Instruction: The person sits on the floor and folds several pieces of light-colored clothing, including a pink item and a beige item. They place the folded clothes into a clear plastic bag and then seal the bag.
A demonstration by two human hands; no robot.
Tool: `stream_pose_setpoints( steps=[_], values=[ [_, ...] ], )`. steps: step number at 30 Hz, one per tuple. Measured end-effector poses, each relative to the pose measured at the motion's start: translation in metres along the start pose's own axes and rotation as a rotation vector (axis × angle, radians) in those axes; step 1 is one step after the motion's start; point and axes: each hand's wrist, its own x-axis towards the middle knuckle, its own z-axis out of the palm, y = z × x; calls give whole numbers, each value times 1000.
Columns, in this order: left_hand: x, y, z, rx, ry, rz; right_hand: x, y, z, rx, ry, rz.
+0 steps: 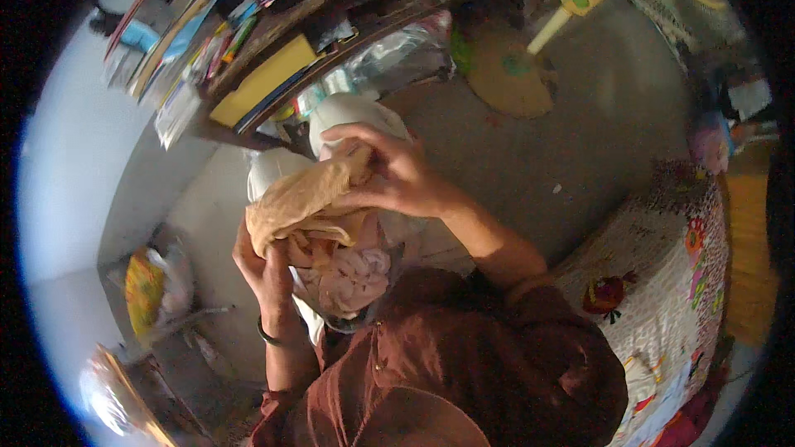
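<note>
A tan ribbed cloth (304,192), folded and bunched, is stretched between my two hands above my lap. My left hand (267,264), with a dark bangle at the wrist, grips its lower left end, thumb towards me. At the upper right end, my right hand (404,177) pinches the cloth between thumb and fingers. Under the cloth, pale pink crumpled material (354,276) rests in my lap, seemingly inside a clear plastic bag or container whose form I cannot tell. White trousers (357,115) cover my knees on either side of the cloth's far edge.
Ahead stands a wooden shelf (261,84) with books and a yellow box. A pedestal fan (509,84) stands on the floor at the upper right. A bed with a patterned cover (646,273) bears a small dark red item (604,295). Plastic bags (146,288) lie at left.
</note>
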Motion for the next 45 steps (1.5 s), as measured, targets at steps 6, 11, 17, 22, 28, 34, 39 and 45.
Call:
stream_pose_setpoints(
  steps=[6, 11, 17, 22, 28, 34, 39, 45],
  values=[
    [-27, -21, -22, -185, 198, -105, -17, 16, 16, 234, 72, 331],
    [-39, -58, -37, -335, 148, -59, -19, -9, 28, 33, 123, 163],
    [-47, -36, -50, -927, -123, -405, -16, -42, 33, -371, 151, -324],
    [-55, -26, -62, -574, -408, -135, -8, -55, 45, -298, 109, -450],
    [-49, -13, -59, -60, -320, 26, 2, -64, 56, -257, 96, -501],
    [-32, 41, -54, 466, 32, 386, 6, -72, 65, -369, 40, -601],
    [-23, 40, -30, -169, -171, 161, 9, -78, 70, -384, 20, -665],
    [-24, 8, -16, -591, -302, 8, 5, -78, 70, -448, 51, -648]
  ],
)
